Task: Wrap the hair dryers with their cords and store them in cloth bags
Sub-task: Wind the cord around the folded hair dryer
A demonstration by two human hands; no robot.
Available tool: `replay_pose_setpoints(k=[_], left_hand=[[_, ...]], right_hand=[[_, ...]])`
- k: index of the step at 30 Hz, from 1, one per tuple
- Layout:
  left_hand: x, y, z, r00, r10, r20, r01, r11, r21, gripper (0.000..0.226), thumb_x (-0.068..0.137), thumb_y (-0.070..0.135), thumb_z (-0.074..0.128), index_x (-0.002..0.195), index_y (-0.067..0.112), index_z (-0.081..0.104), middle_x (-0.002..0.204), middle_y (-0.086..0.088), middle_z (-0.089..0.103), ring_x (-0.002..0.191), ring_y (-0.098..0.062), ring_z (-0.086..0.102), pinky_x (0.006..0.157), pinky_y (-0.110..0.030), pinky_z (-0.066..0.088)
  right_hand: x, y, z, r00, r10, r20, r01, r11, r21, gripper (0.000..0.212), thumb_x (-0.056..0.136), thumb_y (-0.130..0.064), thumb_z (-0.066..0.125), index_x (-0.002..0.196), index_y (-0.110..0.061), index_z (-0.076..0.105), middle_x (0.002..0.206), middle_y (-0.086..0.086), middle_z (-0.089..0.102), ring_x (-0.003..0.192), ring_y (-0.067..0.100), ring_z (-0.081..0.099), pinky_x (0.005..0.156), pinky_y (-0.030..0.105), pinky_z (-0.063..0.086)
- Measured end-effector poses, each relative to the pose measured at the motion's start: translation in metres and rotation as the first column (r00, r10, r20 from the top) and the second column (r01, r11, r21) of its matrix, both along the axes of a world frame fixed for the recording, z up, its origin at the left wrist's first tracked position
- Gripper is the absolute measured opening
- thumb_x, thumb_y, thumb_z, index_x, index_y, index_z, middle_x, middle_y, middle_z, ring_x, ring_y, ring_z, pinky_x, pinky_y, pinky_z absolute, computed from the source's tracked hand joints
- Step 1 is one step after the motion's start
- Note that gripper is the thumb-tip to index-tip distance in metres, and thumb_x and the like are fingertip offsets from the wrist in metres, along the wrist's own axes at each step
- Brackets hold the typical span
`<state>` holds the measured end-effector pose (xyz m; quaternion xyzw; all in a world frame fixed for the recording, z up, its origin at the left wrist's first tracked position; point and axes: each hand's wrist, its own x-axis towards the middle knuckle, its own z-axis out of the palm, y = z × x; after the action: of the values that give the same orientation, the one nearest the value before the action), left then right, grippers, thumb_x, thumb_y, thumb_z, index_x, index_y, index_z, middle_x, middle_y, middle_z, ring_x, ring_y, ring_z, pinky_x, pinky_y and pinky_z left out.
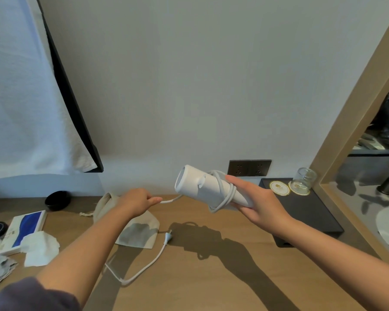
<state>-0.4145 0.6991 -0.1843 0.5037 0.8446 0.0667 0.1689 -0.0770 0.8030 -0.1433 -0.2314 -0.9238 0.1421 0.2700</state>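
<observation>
**Cord partly wound on the dryer, slack held out to the left**

The hair dryer is held up in the air above the wooden desk. Its long axis runs left to right, tilted a little, with the round barrel end at the left and the handle end at the right. The right hand grips that handle end, thumb on top and fingers underneath, clamping it between them. A few loops of the white cord already lie round the handle, just beside the thumb.

From the barrel end the cord runs left to the left hand, whose fingers are curled and pinch it. This hand is level with the dryer and near its left end. Past that hand the cord is hidden, and the rest shows below the dryer, trailing across the desk in a loose bend and ending at the plug.

By my reading, winding is under way. The next loop depends on the left hand carrying the slack around the handle, across the dryer's long axis.

A cloth bag lies flat on the desk, below and left of the dryer, partly under the left forearm. To the dryer's right are a black tray and a glass.
</observation>
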Motion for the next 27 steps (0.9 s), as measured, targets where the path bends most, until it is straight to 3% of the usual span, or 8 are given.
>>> replay_pose_setpoints(k=[5, 9, 11, 13, 16, 21, 24, 27], left_hand=[[0.008, 0.002, -0.002, 0.999, -0.029, -0.038, 0.027, 0.998, -0.049, 0.052, 0.093, 0.058, 0.045, 0.06, 0.018, 0.046, 0.057, 0.0, 0.041, 0.055, -0.017, 0.041, 0.057, -0.03, 0.032], [0.011, 0.001, -0.004, 0.995, -0.069, -0.065, 0.066, 0.997, -0.047, 0.052, 0.093, 0.058, 0.044, 0.061, 0.018, 0.045, 0.057, 0.0, 0.04, 0.055, -0.019, 0.039, 0.057, -0.031, 0.029], [0.013, -0.002, -0.006, 0.993, -0.1, -0.06, 0.099, 0.995, -0.022, 0.047, 0.095, 0.054, 0.045, 0.068, 0.018, 0.055, 0.061, -0.002, 0.048, 0.059, -0.02, 0.044, 0.057, -0.032, 0.032], [0.015, -0.007, -0.01, 0.987, -0.153, -0.036, 0.154, 0.988, 0.001, 0.038, 0.099, 0.043, 0.044, 0.075, 0.019, 0.06, 0.073, -0.002, 0.059, 0.07, -0.021, 0.055, 0.064, -0.033, 0.04], [0.024, -0.014, -0.015, 0.969, -0.245, 0.043, 0.244, 0.969, 0.03, 0.029, 0.102, 0.029, 0.04, 0.087, 0.022, 0.064, 0.086, 0.0, 0.062, 0.083, -0.021, 0.057, 0.069, -0.03, 0.04], [0.043, -0.02, -0.006, 0.944, -0.326, 0.049, 0.325, 0.945, 0.027, 0.031, 0.103, 0.034, 0.035, 0.1, 0.022, 0.064, 0.071, 0.008, 0.051, 0.072, -0.017, 0.049, 0.063, -0.031, 0.035], [0.051, -0.024, 0.001, 0.934, -0.354, -0.047, 0.355, 0.935, 0.017, 0.03, 0.103, 0.034, 0.032, 0.099, 0.021, 0.058, 0.074, 0.004, 0.052, 0.071, -0.019, 0.048, 0.058, -0.032, 0.031], [0.057, -0.023, 0.011, 0.921, -0.386, -0.051, 0.388, 0.921, 0.032, 0.026, 0.102, 0.033, 0.034, 0.091, 0.02, 0.054, 0.07, 0.004, 0.049, 0.065, -0.016, 0.044, 0.054, -0.031, 0.028]], right_hand=[[-0.012, -0.005, 0.003, 0.996, -0.071, -0.051, 0.064, 0.991, -0.119, 0.076, 0.089, -0.028, 0.069, 0.136, -0.065, 0.022, 0.135, -0.016, 0.054, 0.113, 0.01, 0.056, 0.091, 0.031, 0.052], [-0.016, -0.008, 0.007, 0.989, -0.102, -0.105, 0.074, 0.968, -0.238, 0.076, 0.088, -0.027, 0.07, 0.13, -0.071, 0.023, 0.125, -0.04, 0.044, 0.109, 0.002, 0.054, 0.089, 0.026, 0.052], [-0.017, -0.009, 0.008, 0.987, -0.118, -0.109, 0.084, 0.956, -0.28, 0.079, 0.088, -0.025, 0.07, 0.127, -0.074, 0.023, 0.12, -0.047, 0.041, 0.108, 0.0, 0.054, 0.089, 0.024, 0.052], [-0.017, -0.009, 0.007, 0.981, -0.147, -0.125, 0.098, 0.939, -0.33, 0.08, 0.086, -0.021, 0.071, 0.126, -0.073, 0.025, 0.122, -0.042, 0.044, 0.107, 0.001, 0.055, 0.09, 0.025, 0.052], [-0.019, -0.005, 0.007, 0.962, -0.216, -0.166, 0.127, 0.894, -0.43, 0.076, 0.085, -0.016, 0.072, 0.133, -0.059, 0.033, 0.127, -0.021, 0.054, 0.107, 0.006, 0.058, 0.089, 0.029, 0.052], [-0.025, 0.005, 0.002, 0.913, -0.358, -0.195, 0.198, 0.808, -0.556, 0.074, 0.083, -0.012, 0.069, 0.139, -0.047, 0.037, 0.125, -0.015, 0.054, 0.107, 0.015, 0.057, 0.086, 0.034, 0.053], [-0.029, 0.012, -0.002, 0.879, -0.431, -0.203, 0.219, 0.744, -0.631, 0.072, 0.084, -0.011, 0.067, 0.142, -0.042, 0.036, 0.127, -0.011, 0.052, 0.106, 0.016, 0.056, 0.078, 0.029, 0.051], [-0.031, 0.02, -0.009, 0.871, -0.471, -0.141, 0.292, 0.726, -0.623, 0.072, 0.084, -0.013, 0.067, 0.143, -0.039, 0.035, 0.128, -0.009, 0.054, 0.103, 0.017, 0.056, 0.073, 0.027, 0.048]])
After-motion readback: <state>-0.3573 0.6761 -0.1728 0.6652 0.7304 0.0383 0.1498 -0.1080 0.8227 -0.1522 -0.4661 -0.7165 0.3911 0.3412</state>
